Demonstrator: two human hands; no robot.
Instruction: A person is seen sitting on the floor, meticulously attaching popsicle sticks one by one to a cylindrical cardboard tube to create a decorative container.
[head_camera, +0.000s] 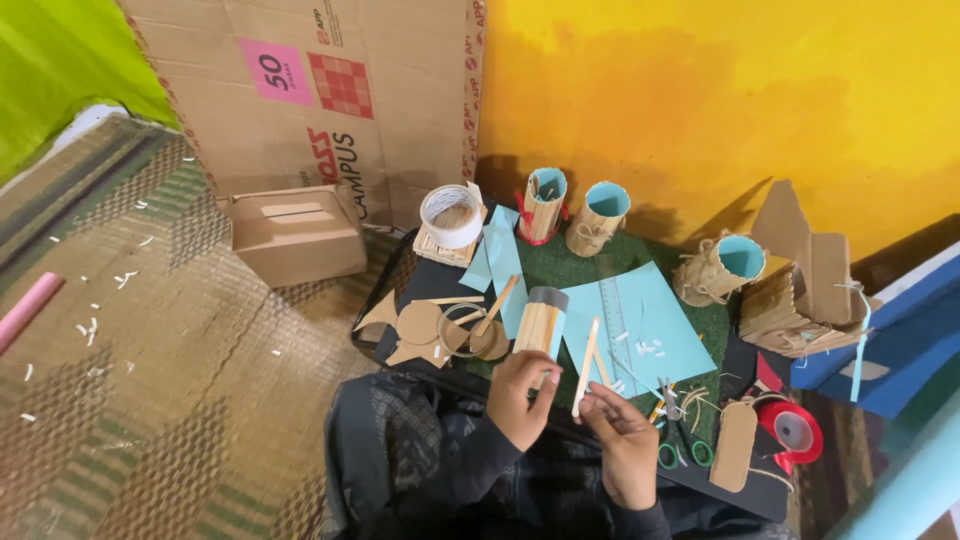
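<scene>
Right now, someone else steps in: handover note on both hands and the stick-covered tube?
Left hand: steadies the cylindrical tube clad in wooden craft sticks, lower end.
Right hand: pinches a loose flat wooden craft stick, held beside the tube, apart from it.
Done: the side facing the camera is clad with sticks; the grey top rim is bare.
Left: the held stick is not attached; the far side is hidden.
Nearby: light blue paper sheet, green-handled scissors, red tape roll.

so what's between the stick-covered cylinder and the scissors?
In the head view, the light-blue paper sheet with a clear ruler on it lies between the stick-covered cylinder and the scissors; the right hand holds a wooden stick over it.
</scene>
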